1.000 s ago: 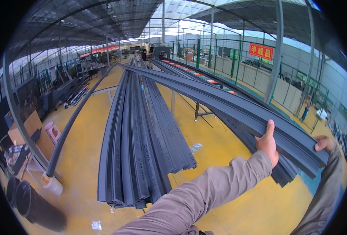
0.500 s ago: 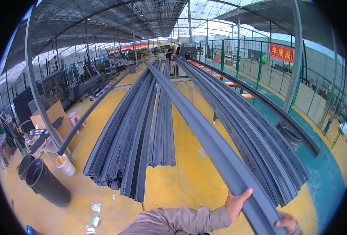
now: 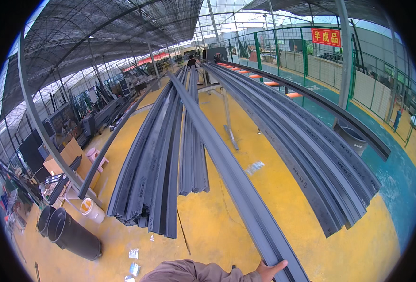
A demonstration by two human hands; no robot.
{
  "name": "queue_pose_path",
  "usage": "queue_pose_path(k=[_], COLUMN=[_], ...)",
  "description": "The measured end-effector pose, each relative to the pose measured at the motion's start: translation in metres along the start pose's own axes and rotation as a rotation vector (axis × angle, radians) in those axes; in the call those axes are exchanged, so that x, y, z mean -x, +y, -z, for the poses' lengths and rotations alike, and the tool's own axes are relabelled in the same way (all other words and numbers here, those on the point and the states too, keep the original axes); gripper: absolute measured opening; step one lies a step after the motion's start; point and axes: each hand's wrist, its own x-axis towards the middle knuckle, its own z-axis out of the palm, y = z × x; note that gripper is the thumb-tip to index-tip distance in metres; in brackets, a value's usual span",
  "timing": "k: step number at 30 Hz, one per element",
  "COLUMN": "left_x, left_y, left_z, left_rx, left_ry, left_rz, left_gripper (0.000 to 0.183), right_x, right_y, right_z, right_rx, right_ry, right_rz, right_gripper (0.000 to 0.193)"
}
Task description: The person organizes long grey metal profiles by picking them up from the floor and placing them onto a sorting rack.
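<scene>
The left hand (image 3: 270, 271), at five o'clock in the head view, is clamped on the edge of a long grey profile (image 3: 231, 178), thumb laid over the upper face and fingers hidden beneath; the right hand is out of frame, so its grip cannot be told. The profile runs slantwise from eleven o'clock to five o'clock, between a left bundle of dark profiles (image 3: 147, 164) at eight o'clock and a right bundle (image 3: 292, 141) at three o'clock. A dark bin (image 3: 76, 237) stands at eight o'clock on the yellow floor (image 3: 208, 235).
</scene>
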Motion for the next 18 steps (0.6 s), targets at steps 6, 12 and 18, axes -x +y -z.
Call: queue_pose_path(k=[6, 12, 18], left_x=[0.002, -0.041, -0.064], left_y=[0.006, -0.009, 0.012], left_z=[0.047, 0.093, 0.089], left_rx=[-0.156, -0.129, -0.045], left_ry=[0.144, 0.117, 0.111], left_rz=[0.029, -0.071, -0.105], left_gripper=[0.042, 0.059, 0.049], right_x=[-0.023, -0.043, -0.079], right_y=[0.027, 0.043, 0.044], right_z=[-0.032, -0.05, -0.045], right_rx=[-0.044, -0.058, -0.05], right_ry=[-0.033, -0.066, -0.145], right_rz=[-0.013, 0.002, 0.039], right_gripper=[0.079, 0.079, 0.079])
